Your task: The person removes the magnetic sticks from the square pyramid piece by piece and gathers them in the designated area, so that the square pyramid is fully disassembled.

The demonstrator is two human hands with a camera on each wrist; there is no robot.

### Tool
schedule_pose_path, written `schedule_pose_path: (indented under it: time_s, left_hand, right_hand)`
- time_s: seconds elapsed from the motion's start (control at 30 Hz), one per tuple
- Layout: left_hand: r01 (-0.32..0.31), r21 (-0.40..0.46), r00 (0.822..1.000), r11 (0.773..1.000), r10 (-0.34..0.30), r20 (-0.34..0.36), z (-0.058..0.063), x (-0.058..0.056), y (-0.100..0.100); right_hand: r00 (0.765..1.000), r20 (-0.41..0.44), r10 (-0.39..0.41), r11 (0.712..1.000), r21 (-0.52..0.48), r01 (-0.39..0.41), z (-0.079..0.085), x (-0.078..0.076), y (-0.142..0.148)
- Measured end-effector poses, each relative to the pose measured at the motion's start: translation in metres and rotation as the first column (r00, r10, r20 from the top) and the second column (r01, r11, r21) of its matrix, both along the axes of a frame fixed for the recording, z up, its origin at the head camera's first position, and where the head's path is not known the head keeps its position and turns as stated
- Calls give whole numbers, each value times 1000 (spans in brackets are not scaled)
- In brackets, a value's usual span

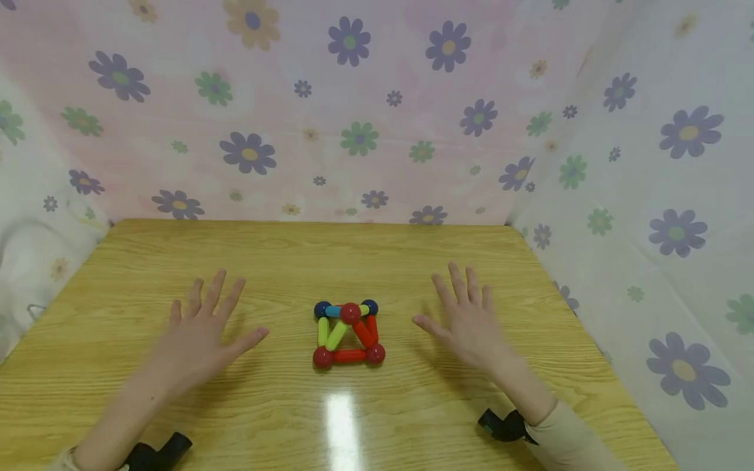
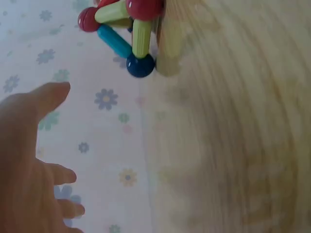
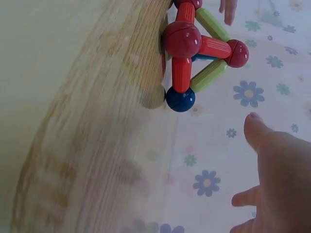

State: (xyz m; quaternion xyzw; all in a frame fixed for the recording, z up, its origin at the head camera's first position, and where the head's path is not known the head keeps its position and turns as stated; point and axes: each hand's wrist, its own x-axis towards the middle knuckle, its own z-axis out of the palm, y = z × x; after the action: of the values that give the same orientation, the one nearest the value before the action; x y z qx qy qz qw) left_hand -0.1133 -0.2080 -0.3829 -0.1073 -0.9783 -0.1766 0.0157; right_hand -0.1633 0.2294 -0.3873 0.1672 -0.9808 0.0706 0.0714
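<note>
A small pyramid of rods and balls [image 1: 350, 356] stands on the wooden table between my two hands. Its rods are red, yellow-green and blue; red balls mark the apex and near corners, dark blue balls the far corners. My left hand [image 1: 197, 343] is held to the left of the pyramid, fingers spread, touching nothing. On the other side my right hand [image 1: 471, 324] is likewise spread and apart from it. Both wrist views show the pyramid beyond the thumb, with the left hand [image 2: 24, 160] and the right hand [image 3: 284, 174] holding nothing.
The light wooden table [image 1: 265, 255] ends at a flower-print cloth [image 1: 389, 157] behind it, with more cloth at both sides. Black wrist mounts [image 1: 506, 425] sit below each wrist. A bright reflection lies on the table in front of the pyramid.
</note>
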Motion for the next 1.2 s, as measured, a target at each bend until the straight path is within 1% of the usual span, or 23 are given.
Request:
schedule_pose_path:
  time_s: [0.07,0.13,0.23,0.37,0.47,0.57,0.67,0.7,0.77,0.83,0.87,0.93,1.03,1.13,1.2]
  left_hand:
    - [34,61,998,998,-37,58,0,1,8]
    - [56,114,992,992,-68,102,-1,2,17]
    - [85,173,985,981,-109,135,-3,3,31]
    - [106,250,977,962,-148,156,-8,1,46]
    - [112,331,966,937,-180,184,-13,-3,54]
    - [113,414,953,903,-217,213,-17,-7,61]
    - [106,479,942,871,-242,232,-22,-12,66]
    - [107,491,940,865,-249,233,-24,-13,67]
    - [107,511,936,853,-259,237,-26,-16,69]
    - [110,519,935,848,-266,236,-28,-18,72]
    - [114,516,935,849,-267,232,-29,-19,73]
    - [100,525,933,845,-262,245,-30,-20,76]
    - [83,529,934,845,-251,254,-32,-21,80]
    - [69,544,932,836,-248,263,-33,-23,82]
    - [66,550,932,833,-248,263,-33,-23,84]
  right_hand:
    - [999,27,26,999,-48,-24,0,1,-3]
    - [997,49,62,991,-120,-56,0,2,-8]
    - [992,72,105,970,-227,-87,-2,3,-15]
    - [983,103,155,926,-360,-108,-5,4,-26]
    - [969,125,212,872,-473,-130,-7,4,-33]
    - [949,138,283,793,-590,-151,-8,1,-40]
    - [933,130,336,725,-668,-168,-12,-1,-46]
    - [929,124,349,708,-684,-175,-13,-2,-47]
    - [920,133,368,686,-706,-173,-14,-2,-51]
    - [911,146,385,669,-725,-166,-15,-2,-56]
    - [908,157,389,662,-733,-157,-15,-1,-58]
    - [903,166,397,648,-747,-148,-15,-1,-63]
    - [906,149,396,627,-764,-149,-17,-3,-70]
    - [911,145,386,620,-772,-140,-17,-4,-77]
    - [911,159,381,623,-772,-126,-16,-4,-81]
